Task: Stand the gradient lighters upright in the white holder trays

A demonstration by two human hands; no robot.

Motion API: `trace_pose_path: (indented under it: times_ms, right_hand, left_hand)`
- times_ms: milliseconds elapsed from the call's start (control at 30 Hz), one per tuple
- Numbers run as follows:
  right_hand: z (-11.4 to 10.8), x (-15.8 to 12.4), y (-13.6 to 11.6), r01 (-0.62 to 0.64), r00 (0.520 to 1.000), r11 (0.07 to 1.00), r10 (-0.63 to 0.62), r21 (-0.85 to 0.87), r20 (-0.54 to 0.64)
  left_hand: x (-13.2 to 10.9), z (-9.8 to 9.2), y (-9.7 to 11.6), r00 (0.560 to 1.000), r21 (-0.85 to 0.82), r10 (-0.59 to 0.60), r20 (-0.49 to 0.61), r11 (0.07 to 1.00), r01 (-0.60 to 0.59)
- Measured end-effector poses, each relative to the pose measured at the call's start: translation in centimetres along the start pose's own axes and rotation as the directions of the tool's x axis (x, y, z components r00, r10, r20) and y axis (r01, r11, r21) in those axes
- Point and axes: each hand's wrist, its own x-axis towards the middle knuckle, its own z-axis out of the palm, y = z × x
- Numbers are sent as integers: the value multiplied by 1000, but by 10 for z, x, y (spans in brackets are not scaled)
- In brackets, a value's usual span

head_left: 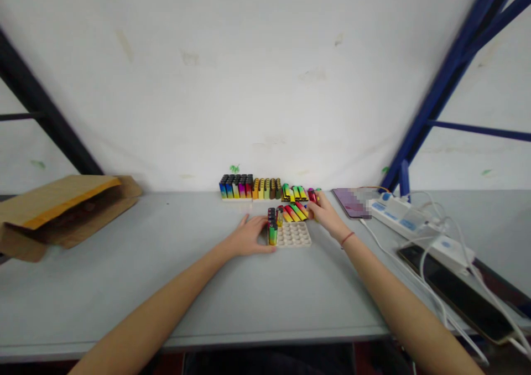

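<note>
Lighters [272, 235] stand glossy in a pale, round-pitted tray [295, 235], lower centre; left hand [250, 237] curves half-open around its left end; right hand [326, 213], fingers bent, hold unclear.

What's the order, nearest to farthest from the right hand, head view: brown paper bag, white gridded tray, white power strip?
1. White gridded tray, left of the right hand
2. White power strip, right side
3. Brown paper bag, far left

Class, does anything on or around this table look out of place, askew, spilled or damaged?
Mainly the white cables, looping untidily across the power strip and a dark phone at right. Some lighters lie slantwise behind the front tray, while others stand upright. The wall has discoloured patches. Nothing looks spilled.
</note>
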Motion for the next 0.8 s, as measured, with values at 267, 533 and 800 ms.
trace_pose_path:
  times_ms: [267, 533, 800]
  right_hand:
    - [11, -4, -8, -314, 946, 789, 213, 529, 245]
    - [16, -11, -15, -415, 905, 650, 228, 637, 358]
    - [15, -11, -10, -442, 884, 678, 220, 587, 412]
  left_hand:
    - [1, 4, 0, 999, 14, -12, -31, 1000, 12]
    - [1, 4, -3, 1000, 5, 4, -16, 1000, -4]
    - [2, 4, -3, 1000, 2, 9, -9, 1000, -9]
